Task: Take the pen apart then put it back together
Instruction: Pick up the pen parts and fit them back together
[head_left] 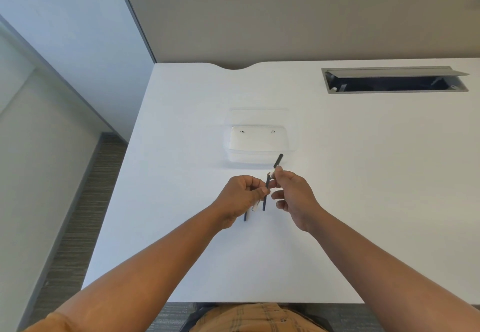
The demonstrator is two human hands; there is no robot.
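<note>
Both hands are gripping separated pen parts, left hand pinching the refill, right hand the barrel; reassembly remaining.

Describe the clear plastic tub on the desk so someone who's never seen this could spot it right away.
Start at the white desk and find the grey cable hatch sunk into its far right. The tub sits nearer and to the left, just beyond the two hands. It is the only see-through thing there: shallow, rectangular, with rounded corners, almost blending into the desk.
</note>
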